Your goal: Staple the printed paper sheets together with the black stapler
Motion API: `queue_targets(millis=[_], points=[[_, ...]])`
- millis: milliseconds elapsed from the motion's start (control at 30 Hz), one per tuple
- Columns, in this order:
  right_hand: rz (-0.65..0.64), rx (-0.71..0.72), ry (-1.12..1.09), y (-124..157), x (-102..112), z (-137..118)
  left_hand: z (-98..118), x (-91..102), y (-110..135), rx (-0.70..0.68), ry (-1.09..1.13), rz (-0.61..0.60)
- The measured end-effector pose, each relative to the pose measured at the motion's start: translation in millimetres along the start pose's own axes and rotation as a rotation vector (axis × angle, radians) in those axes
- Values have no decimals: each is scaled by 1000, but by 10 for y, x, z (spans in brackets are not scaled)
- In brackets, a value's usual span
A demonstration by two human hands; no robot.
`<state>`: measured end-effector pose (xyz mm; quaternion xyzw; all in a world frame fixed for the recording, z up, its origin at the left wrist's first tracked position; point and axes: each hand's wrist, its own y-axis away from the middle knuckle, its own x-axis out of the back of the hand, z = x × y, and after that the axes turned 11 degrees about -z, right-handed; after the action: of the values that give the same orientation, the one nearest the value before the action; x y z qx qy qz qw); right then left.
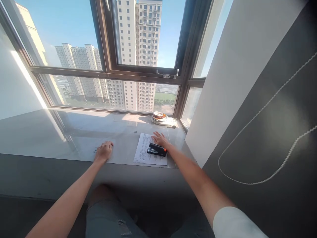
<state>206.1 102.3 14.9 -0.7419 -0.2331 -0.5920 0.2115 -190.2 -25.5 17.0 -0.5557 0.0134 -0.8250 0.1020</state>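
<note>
Printed sheets (142, 152) under the right hand (159, 139): rows of dark type on white paper, lines too small to read. Pale marks on the stapler (156, 152) also too small to make out. Stapler lies on the sheets, just body-side of the right hand and beside its wrist; two black arms, bright metal between, an orange-red tip at the wrist end. Right hand: fingers spread wide, laid flat over the upper right of the sheets.

Left hand (104, 151): well to the left of the sheets, resting on the ledge (123, 145), fingers loosely curled; cannot tell whether anything is inside. A few thin dark bits (95, 149) just left of its knuckles, blurred. Ledge smooth, glossy, pale, sunlit in patches.

Small grey piece (135, 132) between the hands, slightly farther out, flat and oblong. Beyond the right hand's fingertips, a low round stack (159, 118), white below, orange-brown band on top. Brown window frame (143, 77) farther out, metal latch on it. Right of the right arm, a looped white bead chain (249, 183) against dark grey.
</note>
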Motion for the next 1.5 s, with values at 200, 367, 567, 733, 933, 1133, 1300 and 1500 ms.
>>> queue_targets(millis=[200, 367, 567, 733, 933, 1133, 1300, 1500], points=[[383, -64, -479, 448, 85, 165, -28, -1, 6, 0, -37, -12], [184, 180, -521, 1005, 62, -4, 149, -15, -11, -20, -185, -21], [127, 113, -242, 1168, 41, -225, 1303, -414, -19, -59, -123, -167], [501, -168, -306, 1209, 61, -96, 1816, -787, 63, -97, -123, -102], [732, -559, -419, 1198, 65, 138, 1660, -774, 37, -120, 65, -122], [551, -690, -402, 1184, 39, 132, 1555, -725, -13, -106, 388, -71], [556, -507, -412, 1170, 81, 70, 1486, -734, -30, -108, 528, -44], [557, -456, -475, 1197, 115, 57, 1503, -690, 17, -190, 712, -43]])
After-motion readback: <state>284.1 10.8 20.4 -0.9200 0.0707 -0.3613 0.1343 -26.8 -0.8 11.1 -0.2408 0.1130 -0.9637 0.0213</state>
